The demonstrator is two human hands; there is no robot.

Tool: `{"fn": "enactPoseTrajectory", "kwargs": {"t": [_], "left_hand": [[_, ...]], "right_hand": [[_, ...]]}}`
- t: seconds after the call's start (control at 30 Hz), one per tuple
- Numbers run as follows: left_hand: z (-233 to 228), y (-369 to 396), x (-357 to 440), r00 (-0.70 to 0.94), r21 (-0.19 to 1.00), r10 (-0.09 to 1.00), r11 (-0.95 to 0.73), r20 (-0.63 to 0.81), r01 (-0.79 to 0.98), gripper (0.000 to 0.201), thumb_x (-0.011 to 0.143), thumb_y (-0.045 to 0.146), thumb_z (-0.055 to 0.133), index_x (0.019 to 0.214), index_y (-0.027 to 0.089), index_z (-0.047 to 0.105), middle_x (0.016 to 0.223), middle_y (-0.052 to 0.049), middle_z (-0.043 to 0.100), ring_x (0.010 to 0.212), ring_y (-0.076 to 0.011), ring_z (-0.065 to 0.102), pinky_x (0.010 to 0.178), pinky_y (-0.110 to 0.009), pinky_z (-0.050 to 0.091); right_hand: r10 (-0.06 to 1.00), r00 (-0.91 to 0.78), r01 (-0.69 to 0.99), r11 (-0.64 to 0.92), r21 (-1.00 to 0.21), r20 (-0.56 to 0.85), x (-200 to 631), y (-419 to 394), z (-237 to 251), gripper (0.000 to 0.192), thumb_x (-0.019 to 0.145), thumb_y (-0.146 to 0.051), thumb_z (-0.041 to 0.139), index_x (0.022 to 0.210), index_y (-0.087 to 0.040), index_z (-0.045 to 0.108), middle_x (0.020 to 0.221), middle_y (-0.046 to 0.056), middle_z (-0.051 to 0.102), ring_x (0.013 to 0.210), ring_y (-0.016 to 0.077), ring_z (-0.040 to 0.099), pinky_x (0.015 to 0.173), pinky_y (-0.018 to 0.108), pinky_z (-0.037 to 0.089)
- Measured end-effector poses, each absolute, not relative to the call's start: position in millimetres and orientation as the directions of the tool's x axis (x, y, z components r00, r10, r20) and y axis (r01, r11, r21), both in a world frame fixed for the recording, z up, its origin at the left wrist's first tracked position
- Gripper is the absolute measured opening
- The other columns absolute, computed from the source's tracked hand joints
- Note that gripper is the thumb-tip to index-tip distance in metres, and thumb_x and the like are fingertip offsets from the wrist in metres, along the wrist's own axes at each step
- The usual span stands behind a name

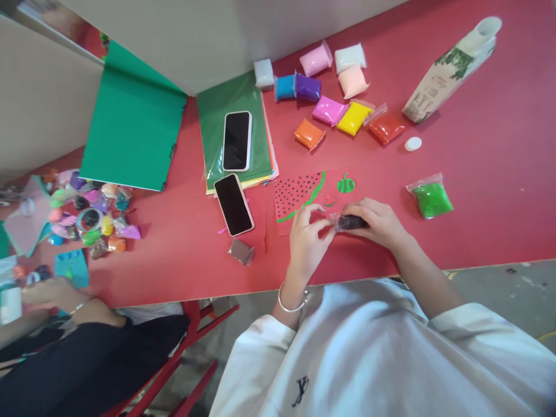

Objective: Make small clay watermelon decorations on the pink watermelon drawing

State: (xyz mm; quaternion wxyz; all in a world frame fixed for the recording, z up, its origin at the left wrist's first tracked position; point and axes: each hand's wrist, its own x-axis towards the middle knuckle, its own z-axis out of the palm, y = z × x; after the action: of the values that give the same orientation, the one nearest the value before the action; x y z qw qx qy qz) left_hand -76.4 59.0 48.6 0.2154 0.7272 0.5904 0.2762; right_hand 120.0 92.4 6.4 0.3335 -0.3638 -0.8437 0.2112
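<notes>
Between both hands is a small clear packet of black clay point(353, 222), held low over the red table near its front edge. My left hand point(309, 234) pinches the clear plastic end of the packet. My right hand point(379, 221) is closed around the black clay from the other side. Just beyond them lies a red sheet point(284, 227) bearing a watermelon slice point(299, 194) with black seeds and a green rind. A small green striped melon point(346, 184) and a tiny red slice point(329, 200) sit on its right part.
Several coloured clay packets, among them an orange one point(310, 134), lie at the back. A green packet point(431, 197) is at right, near a carton point(452, 72) and white cap point(413, 143). Phones point(234, 204) and a brown packet point(241, 251) lie left. A co-worker's hand point(54, 292) works far left.
</notes>
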Motion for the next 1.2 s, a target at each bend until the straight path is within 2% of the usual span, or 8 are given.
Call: {"fn": "enactPoseTrajectory", "kwargs": {"t": [0.2,0.4,0.53,0.73,0.97,1.03,1.2], "left_hand": [[50.4,58.4,-74.1,0.145,0.628,0.98,-0.2,0.139,0.752,0.001,0.079,0.018,0.067,0.08,0.019,0.068,0.103,-0.005,0.058,0.099,-0.0186,0.056,0.089,-0.034,0.048],[53.7,56.2,-70.9,0.131,0.647,0.974,-0.221,0.185,0.73,0.007,0.08,0.015,0.063,0.083,0.02,0.067,0.1,-0.005,0.056,0.097,-0.0179,0.055,0.088,-0.034,0.049],[55.5,55.8,-68.1,0.088,0.716,0.975,-0.21,0.204,0.666,0.008,0.081,0.017,0.063,0.086,0.021,0.068,0.098,-0.004,0.055,0.095,-0.0165,0.057,0.089,-0.033,0.049],[55.0,51.2,-68.4,-0.076,0.888,0.987,-0.093,0.141,0.45,0.011,0.086,0.025,0.062,0.092,0.024,0.071,0.097,-0.003,0.054,0.093,-0.0143,0.057,0.086,-0.03,0.05],[39.5,28.2,-79.6,-0.028,0.934,0.999,-0.013,0.024,0.357,0.021,0.089,0.031,0.057,0.102,0.025,0.071,0.101,-0.005,0.052,0.097,-0.0162,0.056,0.09,-0.033,0.049],[37.8,22.6,-80.4,-0.043,0.933,0.998,-0.022,0.04,0.36,0.023,0.088,0.032,0.057,0.106,0.025,0.07,0.104,-0.005,0.051,0.099,-0.0169,0.055,0.093,-0.034,0.049],[43.8,23.5,-74.9,-0.056,0.91,0.988,-0.107,0.141,0.402,0.027,0.088,0.027,0.053,0.112,0.026,0.067,0.111,-0.006,0.048,0.108,-0.0193,0.052,0.098,-0.038,0.046]], "right_hand": [[0.753,-0.524,0.471,0.646,-0.601,0.398,118.3,94.3,8.6,0.027,0.085,-0.036,0.064,0.107,-0.023,0.056,0.094,0.006,0.068,0.079,0.0176,0.063,0.07,0.028,0.05],[0.771,-0.485,0.455,0.626,-0.633,0.413,119.9,94.4,9.7,0.03,0.085,-0.037,0.065,0.109,-0.023,0.056,0.093,0.005,0.069,0.079,0.0172,0.063,0.07,0.028,0.049],[0.804,-0.44,0.466,0.585,-0.664,0.399,121.6,94.3,13.5,0.03,0.083,-0.038,0.067,0.107,-0.023,0.056,0.093,0.006,0.069,0.08,0.0185,0.064,0.069,0.029,0.05],[0.871,-0.289,0.491,0.492,-0.719,0.398,126.4,96.8,19.2,0.029,0.079,-0.042,0.07,0.101,-0.026,0.059,0.09,0.003,0.07,0.076,0.0189,0.066,0.067,0.03,0.052],[0.916,-0.174,0.527,0.397,-0.752,0.362,131.6,95.8,17.4,0.04,0.071,-0.049,0.075,0.098,-0.025,0.059,0.088,0.003,0.069,0.075,0.0205,0.066,0.067,0.033,0.053],[0.919,-0.185,0.53,0.392,-0.752,0.348,131.4,94.2,17.2,0.039,0.072,-0.049,0.074,0.098,-0.025,0.059,0.089,0.003,0.069,0.076,0.0206,0.066,0.068,0.033,0.053],[0.882,-0.334,0.529,0.467,-0.708,0.332,125.6,91.6,20.9,0.028,0.08,-0.047,0.067,0.095,-0.023,0.06,0.087,0.003,0.07,0.075,0.0187,0.066,0.066,0.03,0.052]]}}
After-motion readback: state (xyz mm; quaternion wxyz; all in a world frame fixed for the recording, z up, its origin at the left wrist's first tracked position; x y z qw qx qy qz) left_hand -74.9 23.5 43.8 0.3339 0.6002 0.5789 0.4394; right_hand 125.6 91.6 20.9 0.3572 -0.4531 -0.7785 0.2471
